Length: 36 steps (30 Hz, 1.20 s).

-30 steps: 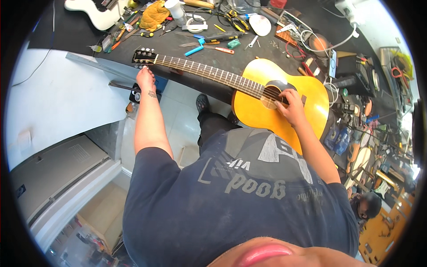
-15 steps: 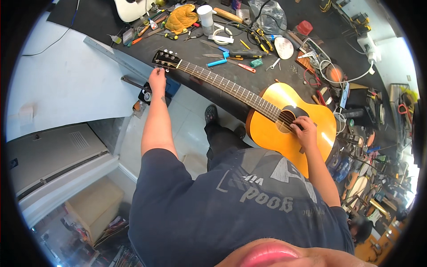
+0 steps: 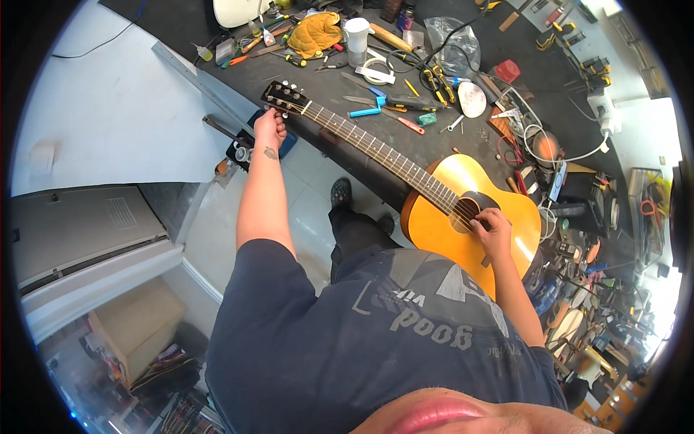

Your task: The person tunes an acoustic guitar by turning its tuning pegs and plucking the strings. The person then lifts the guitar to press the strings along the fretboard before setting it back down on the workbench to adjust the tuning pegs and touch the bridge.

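Note:
A yellow acoustic guitar (image 3: 437, 239) lies diagonally, its body at the right and its black headstock (image 3: 278, 92) at the bench's near edge. My left hand (image 3: 269, 129) reaches up under the headstock, fingers closed on a tuning peg. My right hand (image 3: 493, 233) is over the strings beside the soundhole (image 3: 465, 211), its fingers bent and slightly apart, with nothing visible held in them. The long fretted neck (image 3: 372, 148) runs between my two hands.
The dark workbench (image 3: 332, 83) carries several hand tools, a yellow cloth (image 3: 313, 32), a white-lidded jug (image 3: 356, 43), cables and a power strip (image 3: 598, 108). A dense pile of tools lines the right side. A pale panel (image 3: 108, 123) and a grey cabinet (image 3: 79, 231) stand at the left.
The view has shifted, so the bench and guitar sit farther right. My left hand stays at the headstock. My right hand's fingers have curled a little more over the strings.

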Each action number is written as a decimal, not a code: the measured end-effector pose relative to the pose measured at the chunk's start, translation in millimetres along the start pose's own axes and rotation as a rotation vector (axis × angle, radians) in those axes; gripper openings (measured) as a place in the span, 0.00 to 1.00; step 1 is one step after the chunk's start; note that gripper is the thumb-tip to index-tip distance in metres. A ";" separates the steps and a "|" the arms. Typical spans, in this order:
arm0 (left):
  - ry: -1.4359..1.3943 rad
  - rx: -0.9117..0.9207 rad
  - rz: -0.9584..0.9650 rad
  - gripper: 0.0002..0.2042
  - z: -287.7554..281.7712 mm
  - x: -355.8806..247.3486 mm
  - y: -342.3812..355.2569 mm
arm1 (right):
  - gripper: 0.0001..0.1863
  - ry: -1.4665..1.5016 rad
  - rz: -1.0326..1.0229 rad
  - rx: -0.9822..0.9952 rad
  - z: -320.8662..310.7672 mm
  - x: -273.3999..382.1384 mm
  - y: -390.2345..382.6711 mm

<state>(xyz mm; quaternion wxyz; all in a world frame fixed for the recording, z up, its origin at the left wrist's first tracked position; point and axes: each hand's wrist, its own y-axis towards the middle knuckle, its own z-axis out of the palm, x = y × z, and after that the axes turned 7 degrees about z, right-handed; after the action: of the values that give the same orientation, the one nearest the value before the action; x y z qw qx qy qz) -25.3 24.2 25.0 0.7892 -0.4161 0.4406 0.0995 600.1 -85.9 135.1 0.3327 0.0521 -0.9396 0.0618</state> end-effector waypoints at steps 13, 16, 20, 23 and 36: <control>1.494 -0.147 1.155 0.11 -17.0 0.7 -27.9 | 0.07 -0.012 -0.037 0.028 -0.8 -3.1 2.3; 1.469 -0.143 1.167 0.12 -15.1 1.1 -28.4 | 0.07 -0.013 -0.041 0.025 0.8 -3.4 1.9; 1.384 -0.138 1.089 0.13 -12.1 1.4 -26.4 | 0.08 -0.036 -0.049 -0.002 5.7 -1.5 -1.1; 1.188 -0.104 0.951 0.14 -22.3 4.1 -13.0 | 0.10 -0.067 -0.048 -0.057 13.3 3.1 -5.4; 0.590 -0.104 0.426 0.15 -36.5 -12.0 45.1 | 0.05 0.003 0.052 -0.023 10.2 -8.1 1.7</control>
<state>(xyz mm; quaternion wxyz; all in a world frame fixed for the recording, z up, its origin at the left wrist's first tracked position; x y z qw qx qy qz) -78.4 28.2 -1.0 0.5675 -0.3655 0.7203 0.1597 599.8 -85.3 122.0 0.3331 0.0238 -0.9407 0.0598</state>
